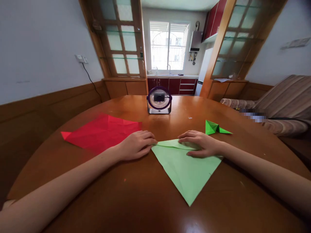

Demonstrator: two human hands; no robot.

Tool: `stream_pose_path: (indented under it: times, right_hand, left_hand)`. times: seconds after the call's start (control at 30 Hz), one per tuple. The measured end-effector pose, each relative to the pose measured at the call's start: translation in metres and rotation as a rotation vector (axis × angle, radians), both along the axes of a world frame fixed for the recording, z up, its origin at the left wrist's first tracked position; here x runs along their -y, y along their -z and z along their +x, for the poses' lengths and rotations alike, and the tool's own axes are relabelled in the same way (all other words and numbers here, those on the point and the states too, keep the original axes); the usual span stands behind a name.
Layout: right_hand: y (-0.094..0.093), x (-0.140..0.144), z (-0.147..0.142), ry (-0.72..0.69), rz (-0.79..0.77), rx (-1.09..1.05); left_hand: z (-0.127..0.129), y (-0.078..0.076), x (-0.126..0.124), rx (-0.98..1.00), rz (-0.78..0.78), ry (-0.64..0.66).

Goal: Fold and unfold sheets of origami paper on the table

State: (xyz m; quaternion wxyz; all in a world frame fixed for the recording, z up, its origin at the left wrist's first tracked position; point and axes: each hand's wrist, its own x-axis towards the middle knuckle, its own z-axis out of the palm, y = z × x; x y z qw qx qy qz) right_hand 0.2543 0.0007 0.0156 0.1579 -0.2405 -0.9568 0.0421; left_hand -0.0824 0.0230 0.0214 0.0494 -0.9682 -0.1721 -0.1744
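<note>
A round, polished wooden bench (145, 194) fills the view, with a kitchen window and wood-framed glass cabinets behind it and a striped sofa off to your right.

Directly in front of you lies a pale green paper triangle (187, 168), flat on the bench. Its long folded edge runs left to right along the far side, and its point aims back toward you, so the sheet narrows as it comes nearer your body.

Your left hand (136, 145) rests palm down with fingers loosely curled, its fingertips touching the triangle's far left corner; it grasps nothing. Your right hand (199, 144) lies flat and spread on the far right part of the same edge, pressing the paper down rather than gripping it. Both hands sit at the top edge, with the right hand further onto the paper than the left.

A creased red paper sheet (102, 132) lies unfolded to your left, partly under your left forearm. A small, bright green folded paper piece (215, 127) sits just beyond your right hand, apart from it. A small dark desk fan (159, 99) stands at the far middle of the bench, facing you.
</note>
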Motion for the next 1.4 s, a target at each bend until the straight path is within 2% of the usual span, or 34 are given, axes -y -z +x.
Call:
stream_pose_path:
  times: [0.17,0.37,0.47,0.7,0.8,0.9,1.07,1.2,1.3,1.4]
  right_hand:
    - [-0.007,0.004,-0.003,0.0,-0.06,0.015]
    - [-0.015,0.001,0.002,0.01,0.044,0.101]
    - [-0.015,-0.008,0.005,0.013,0.057,0.037]
    - [-0.005,-0.044,-0.008,0.306,-0.036,-0.36]
    - [0.0,-0.057,-0.019,0.414,-0.057,-0.39]
    - [0.006,-0.067,-0.027,0.466,-0.048,-0.363]
    - [0.01,-0.071,-0.035,0.39,0.065,-0.314]
    - [0.006,-0.058,-0.038,0.328,0.178,-0.234]
    - [0.004,-0.043,-0.036,0.283,0.229,-0.185]
    - [0.007,-0.029,-0.032,0.214,0.234,-0.143]
  left_hand:
    - [0.014,0.01,0.012,-0.01,0.0,0.058]
    - [0.014,0.013,0.013,-0.014,-0.054,0.074]
    - [0.013,0.014,0.011,-0.006,-0.063,0.096]
    - [0.013,0.016,0.01,0.006,-0.016,0.119]
    - [0.012,0.016,0.009,0.007,-0.007,0.115]
    - [0.012,0.015,0.009,-0.02,-0.039,0.105]
    - [0.011,0.012,0.01,-0.087,-0.167,0.093]
    - [0.009,0.01,0.01,-0.125,-0.218,0.051]
    - [0.009,0.011,0.01,-0.128,-0.193,0.019]
    - [0.009,0.014,0.009,-0.105,-0.101,-0.038]
